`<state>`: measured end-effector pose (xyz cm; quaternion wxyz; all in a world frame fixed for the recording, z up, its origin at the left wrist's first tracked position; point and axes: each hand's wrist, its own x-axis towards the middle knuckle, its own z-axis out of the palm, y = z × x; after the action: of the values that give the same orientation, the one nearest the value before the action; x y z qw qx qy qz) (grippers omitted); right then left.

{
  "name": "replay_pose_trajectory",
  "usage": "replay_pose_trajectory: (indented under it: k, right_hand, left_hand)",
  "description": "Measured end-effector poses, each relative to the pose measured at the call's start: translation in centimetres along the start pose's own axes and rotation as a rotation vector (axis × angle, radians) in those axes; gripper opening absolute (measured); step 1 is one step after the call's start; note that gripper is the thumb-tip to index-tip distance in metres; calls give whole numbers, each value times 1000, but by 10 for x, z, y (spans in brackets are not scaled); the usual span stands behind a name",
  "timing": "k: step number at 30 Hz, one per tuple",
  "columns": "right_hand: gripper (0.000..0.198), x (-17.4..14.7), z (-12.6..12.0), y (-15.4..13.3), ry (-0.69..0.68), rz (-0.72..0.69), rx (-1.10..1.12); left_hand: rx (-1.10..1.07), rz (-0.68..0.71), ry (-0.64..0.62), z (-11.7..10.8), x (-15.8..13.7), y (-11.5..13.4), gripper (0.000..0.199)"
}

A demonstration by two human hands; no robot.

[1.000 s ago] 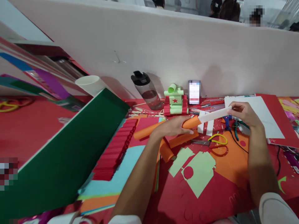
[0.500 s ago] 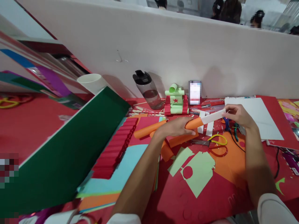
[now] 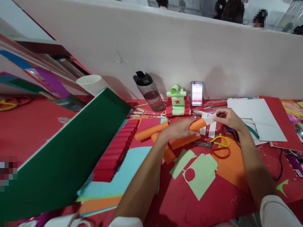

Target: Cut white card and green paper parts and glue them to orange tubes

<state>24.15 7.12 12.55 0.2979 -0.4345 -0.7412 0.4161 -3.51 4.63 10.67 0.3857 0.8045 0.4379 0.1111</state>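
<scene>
My left hand [image 3: 182,128] is closed round an orange paper tube [image 3: 198,125], whose right end tilts up. Out of that end sticks a short length of white paper [image 3: 209,119], shaped like a flat strip or roll; which one I cannot tell. My right hand [image 3: 230,118] pinches the white paper's free end. Below and left of my left hand lie more orange tubes [image 3: 151,130], partly hidden by it. Scissors with yellow and red handles [image 3: 220,142] lie just under my hands, near white paper strips [image 3: 212,130].
A green paper model with a red star [image 3: 177,101] stands behind, between a dark-lidded bottle [image 3: 150,93] and a phone [image 3: 197,94]. Pleated red paper [image 3: 118,151] and a green board [image 3: 61,157] lie left. Cut light-green paper [image 3: 201,176] is in front.
My right hand has moved left toward the orange tube. Less of the white paper shows outside the tube now. My left hand has stayed nearly in place.
</scene>
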Motion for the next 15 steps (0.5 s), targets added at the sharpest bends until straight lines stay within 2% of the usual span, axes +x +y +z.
replay_pose_trajectory:
  k: [6,15]
  right_hand:
    - [28,3,12,1,-21,6,20]
    - [23,8,27,4,-50,-37,28]
  left_hand:
    - [21,-29,-4,1,-1,7,52]
    - [26,-55,0,3,2,8,51]
